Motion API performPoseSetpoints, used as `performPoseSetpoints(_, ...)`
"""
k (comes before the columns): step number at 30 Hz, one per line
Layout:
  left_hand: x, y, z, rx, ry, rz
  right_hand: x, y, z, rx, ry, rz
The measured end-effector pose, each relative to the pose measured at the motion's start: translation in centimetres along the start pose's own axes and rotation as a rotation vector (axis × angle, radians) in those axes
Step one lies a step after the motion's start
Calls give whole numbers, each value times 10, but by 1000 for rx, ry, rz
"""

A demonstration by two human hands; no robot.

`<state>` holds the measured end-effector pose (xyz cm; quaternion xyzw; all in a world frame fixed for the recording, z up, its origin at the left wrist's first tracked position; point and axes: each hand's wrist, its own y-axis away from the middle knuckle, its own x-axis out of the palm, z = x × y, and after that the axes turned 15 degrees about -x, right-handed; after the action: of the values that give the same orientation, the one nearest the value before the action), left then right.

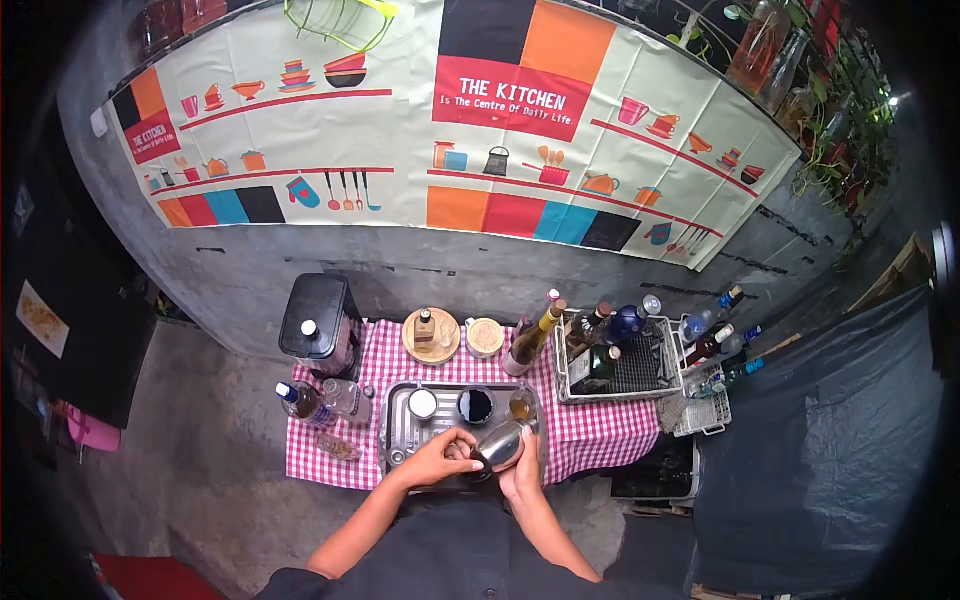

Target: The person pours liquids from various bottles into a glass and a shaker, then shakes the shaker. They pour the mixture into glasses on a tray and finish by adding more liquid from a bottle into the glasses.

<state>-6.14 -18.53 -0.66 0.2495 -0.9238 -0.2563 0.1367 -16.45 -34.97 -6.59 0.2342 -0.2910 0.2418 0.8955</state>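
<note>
A shiny metal shaker [503, 443] is held tilted over the front edge of a metal tray [398, 440]. My right hand [522, 472] wraps round its right side. At its lower left end, my left hand [448, 460] is closed with thumb and fingers on it; a dark part there is partly hidden. Behind the hands, on the tray, stand a cup of something white [423, 403], a round vessel with dark contents [475, 404] and a small glass with amber liquid [522, 404]. That glass sits just behind the shaker's upper end.
Several bottles [302, 402] and glassware stand left of the tray. Behind it are a round wooden board [431, 346], a beige cup [485, 338] and a tall yellow-green bottle [534, 340]. A bottle crate [640, 385] is at right, a black lidded container [318, 325] at back left.
</note>
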Motion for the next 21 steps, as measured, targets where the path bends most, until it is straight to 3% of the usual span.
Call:
performPoseSetpoints(1, -2, 3, 0, -25, 88, 9, 13, 8, 2, -5, 0, -7)
performPoseSetpoints(3, -8, 6, 0, -57, 120, 40, 43, 28, 10, -392, 185, 48)
performPoseSetpoints(4, -11, 8, -2, -63, 154, 79, 52, 35, 19, -459, 308, 118)
performPoseSetpoints(7, -18, 0, 5, -89, 200, 196, 60, 41, 30, -824, 685, 496)
performPoseSetpoints(9, -17, -4, 8, 82, 298, 311, 75, 39, 51, -1184, 894, 860)
performPoseSetpoints(11, -17, 3, -3, 121, 197, 284, 84, 45, 56, -1266, 919, 923)
performPoseSetpoints(12, -18, 3, -4, 80, 220, 294, 79, 46, 50, -1266, 919, 914)
performPoseSetpoints(14, -16, 1, -6, 36, 237, 306, 59, 43, 30, -893, 683, 583)
performPoseSetpoints(15, -14, -2, -6, -2, 164, 206, 54, 39, 25, -780, 650, 438)
performPoseSetpoints(18, -6, -12, 0, -30, 11, -21, 42, 23, 18, -315, 153, 19)
performPoseSetpoints(21, 7, -16, -6, -34, 42, 35, -9, -12, 3, -79, 68, -67)
